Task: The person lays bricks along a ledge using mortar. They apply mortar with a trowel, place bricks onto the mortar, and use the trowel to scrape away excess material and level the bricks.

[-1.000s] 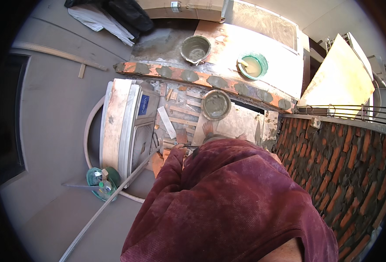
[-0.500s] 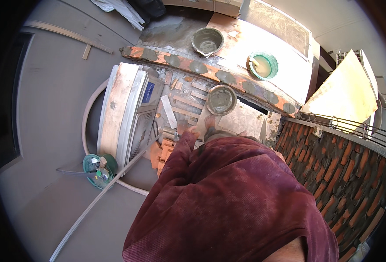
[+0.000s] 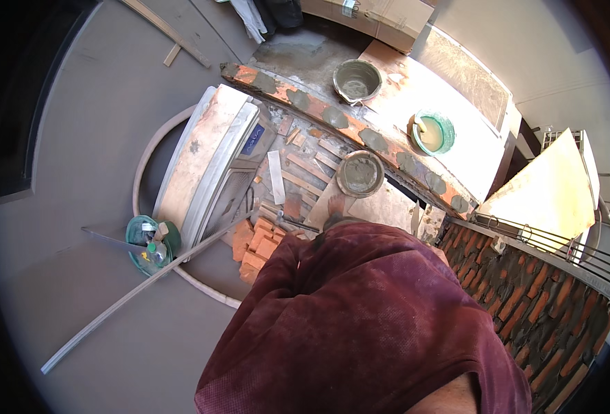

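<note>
Orange bricks (image 3: 261, 243) lie piled left of and nearer than the mortar bucket (image 3: 360, 174), the pile's long axis running near-to-far, far end slanting slightly bucketward. Beside them, a maroon sleeve (image 3: 272, 276); both hands hidden, fingers impossible to tell.

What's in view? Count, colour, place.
Bricks: several, orange, left of torso
Strips: several, brown and white, centre floor
Buckets: two, grey, centre and top
Tub: one, green, upper right
Ledge: one, orange-grey, upper centre
Brickwork: one, orange-grey, right
Appliance: one, grey, left
Plank: one, tan, along appliance
Basket: one, green, left
Bottle: one, clear, in basket
Bar: one, silver, lower left
Hose: one, beige, left
Box: one, brown, top
Panel: one, yellow, right
Shirt: one, maroon, bottom centre
Foot: one, bare, centre
Hands: none visible
</note>
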`<action>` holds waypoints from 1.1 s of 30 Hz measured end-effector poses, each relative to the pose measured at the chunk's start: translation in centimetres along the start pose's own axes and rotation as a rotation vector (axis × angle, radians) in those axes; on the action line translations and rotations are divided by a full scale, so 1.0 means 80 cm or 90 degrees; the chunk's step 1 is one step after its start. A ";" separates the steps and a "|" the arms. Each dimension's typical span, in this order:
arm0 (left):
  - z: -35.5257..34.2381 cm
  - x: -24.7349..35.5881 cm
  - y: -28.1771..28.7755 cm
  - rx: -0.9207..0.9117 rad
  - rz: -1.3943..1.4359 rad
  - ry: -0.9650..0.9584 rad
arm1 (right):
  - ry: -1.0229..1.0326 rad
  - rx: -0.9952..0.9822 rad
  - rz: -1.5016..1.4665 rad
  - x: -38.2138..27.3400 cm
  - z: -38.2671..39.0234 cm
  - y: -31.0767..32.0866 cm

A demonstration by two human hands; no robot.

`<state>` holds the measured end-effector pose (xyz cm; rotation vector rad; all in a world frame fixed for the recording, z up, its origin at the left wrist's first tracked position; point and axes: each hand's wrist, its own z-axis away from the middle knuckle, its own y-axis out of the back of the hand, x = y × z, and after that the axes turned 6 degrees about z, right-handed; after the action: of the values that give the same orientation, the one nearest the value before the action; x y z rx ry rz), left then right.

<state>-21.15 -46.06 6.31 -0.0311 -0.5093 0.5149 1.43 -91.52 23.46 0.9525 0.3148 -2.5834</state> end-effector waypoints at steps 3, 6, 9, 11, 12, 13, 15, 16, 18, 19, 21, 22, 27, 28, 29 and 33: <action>-0.016 -0.005 0.009 -0.025 0.004 -0.017 | 0.143 -0.093 0.029 0.013 -0.013 0.011; -0.031 0.009 0.009 -0.017 -0.063 -0.015 | 0.066 -0.041 0.039 0.034 -0.028 0.023; -0.041 0.027 0.000 -0.020 -0.089 -0.013 | 0.051 -0.030 0.047 0.057 -0.044 0.036; -0.046 0.034 -0.006 -0.010 -0.092 -0.031 | 0.043 -0.025 0.048 0.073 -0.053 0.045; -0.047 0.036 -0.008 0.004 -0.091 -0.049 | 0.041 -0.022 0.051 0.081 -0.057 0.048; -0.049 0.038 -0.009 0.008 -0.088 -0.072 | 0.040 -0.019 0.053 0.088 -0.062 0.052; -0.049 0.040 -0.009 -0.026 -0.082 -0.096 | 0.037 -0.015 0.050 0.101 -0.068 0.057; -0.047 0.041 -0.007 -0.035 -0.092 -0.083 | 0.035 -0.013 0.050 0.106 -0.072 0.059; -0.041 0.044 -0.004 -0.041 -0.139 -0.107 | 0.036 -0.010 0.056 0.113 -0.076 0.061; -0.036 0.045 -0.003 -0.037 -0.169 -0.105 | 0.035 -0.010 0.066 0.115 -0.078 0.061; -0.024 0.047 0.001 0.001 -0.178 -0.105 | 0.050 -0.008 0.105 0.116 -0.082 0.061; -0.019 0.046 0.002 0.007 -0.173 -0.114 | 0.056 -0.006 0.124 0.116 -0.083 0.060; -0.028 0.032 0.006 0.024 -0.120 -0.103 | -0.018 -0.024 -0.021 0.117 -0.088 0.057; -0.036 0.027 0.004 0.037 -0.108 -0.071 | -0.062 -0.021 -0.085 0.119 -0.089 0.057; -0.046 0.025 0.005 0.027 -0.061 0.067 | -0.062 -0.016 -0.095 0.121 -0.090 0.057; -0.067 0.010 -0.011 -0.034 -0.051 0.039 | -0.072 -0.018 -0.158 0.129 -0.094 0.055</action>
<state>-17.62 -45.95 2.09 -0.0768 -0.4623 0.4212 0.34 -95.74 10.71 0.7982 0.4633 -2.8348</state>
